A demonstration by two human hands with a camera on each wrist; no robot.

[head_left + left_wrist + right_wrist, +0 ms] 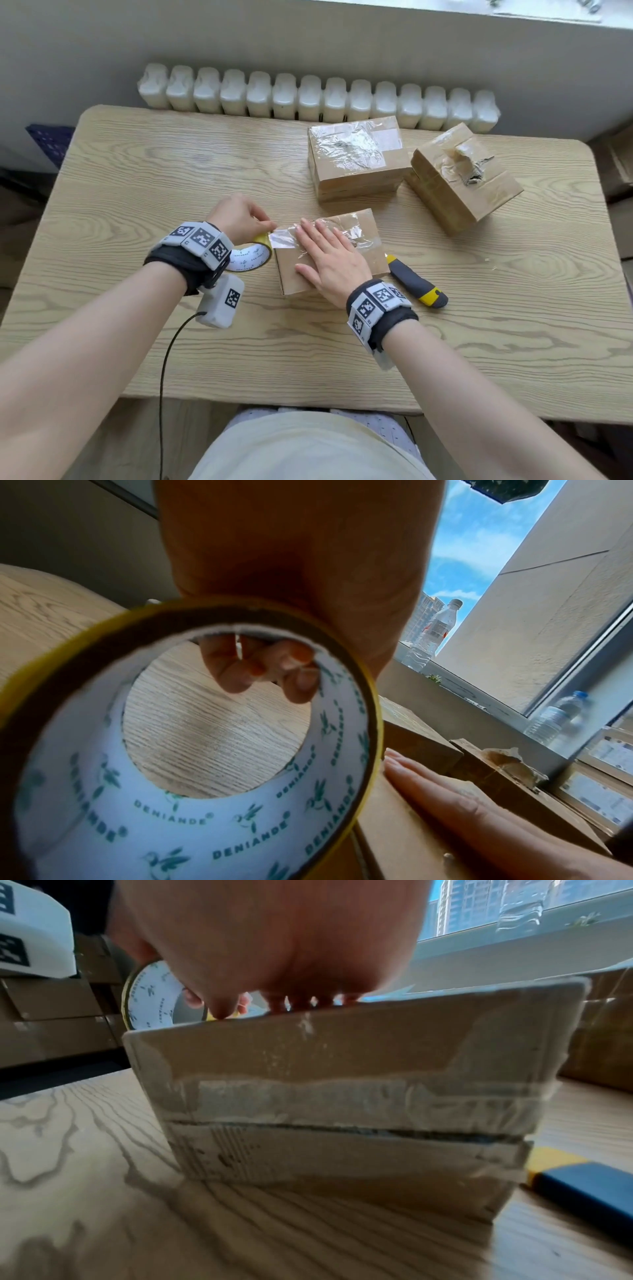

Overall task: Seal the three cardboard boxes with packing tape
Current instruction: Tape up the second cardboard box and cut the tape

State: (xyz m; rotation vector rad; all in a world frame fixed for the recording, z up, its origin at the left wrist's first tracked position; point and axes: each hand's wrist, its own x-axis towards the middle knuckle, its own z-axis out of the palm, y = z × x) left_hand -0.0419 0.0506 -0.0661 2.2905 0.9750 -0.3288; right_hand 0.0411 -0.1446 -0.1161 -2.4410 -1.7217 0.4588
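Observation:
A small cardboard box (368, 240) lies near the middle of the table, its top partly covered in clear tape. My right hand (325, 255) lies flat on that top with straight fingers, pressing the tape strip (282, 238) down. My left hand (239, 217) grips the yellow-edged tape roll (248, 258) just left of the box, fingers hooked through its core (260, 666). The strip runs from the roll onto the box. Two more taped boxes stand behind: one (356, 157) upright, the other (462, 178) at the right, turned askew.
A yellow and grey utility knife (416, 282) lies right of the near box. A white radiator (315, 97) runs behind the wooden table (137, 171). Water bottles (431, 634) stand on the windowsill. A cable (168, 359) hangs from my left wrist unit.

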